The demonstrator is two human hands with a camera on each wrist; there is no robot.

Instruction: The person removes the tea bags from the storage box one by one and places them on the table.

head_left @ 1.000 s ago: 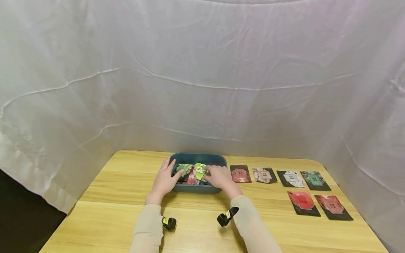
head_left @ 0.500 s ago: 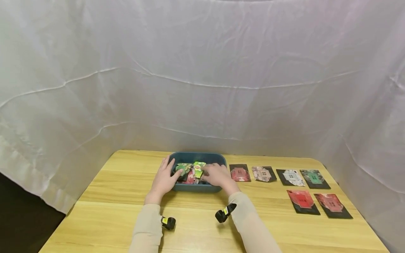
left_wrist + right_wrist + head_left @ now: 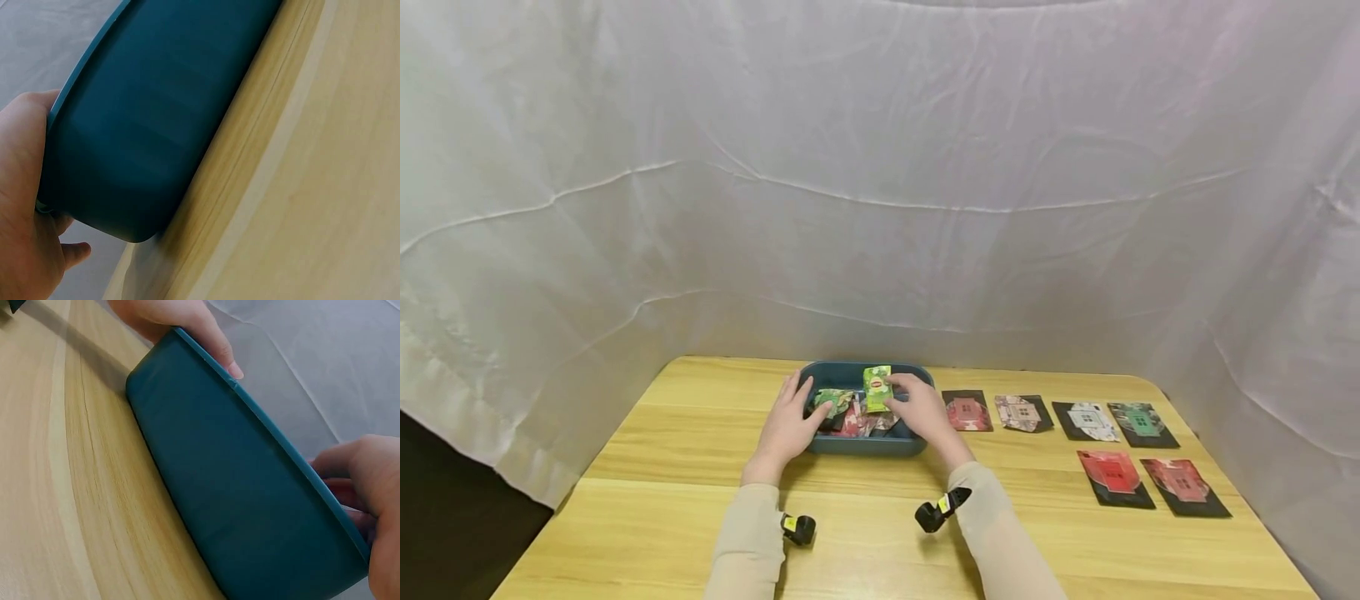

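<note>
A dark teal plastic bin (image 3: 868, 447) stands near the table's back edge, with several crumpled-looking sachets (image 3: 852, 417) in green, red and pale colours inside. My left hand (image 3: 786, 427) grips the bin's left end, its thumb over the rim and its fingers along the outside; the left wrist view shows this hand (image 3: 28, 194) against the end wall. My right hand (image 3: 922, 410) pinches a bright green tea bag sachet (image 3: 877, 388) by its right edge, above the bin's contents. In the right wrist view the bin wall hides the sachet.
Right of the bin, flat dark packets with red (image 3: 967, 411), pale pink (image 3: 1024, 413), white (image 3: 1086, 422) and green (image 3: 1142, 424) fronts lie in a row. Two red packets, a brighter one (image 3: 1116, 478) and another (image 3: 1184, 487), lie in front. A grey curtain (image 3: 880, 250) surrounds the wooden table (image 3: 865, 533).
My right hand has lifted the green tea bag sachet up from the other sachets, and it now shows its whole front. The left hand keeps its place on the bin.
</note>
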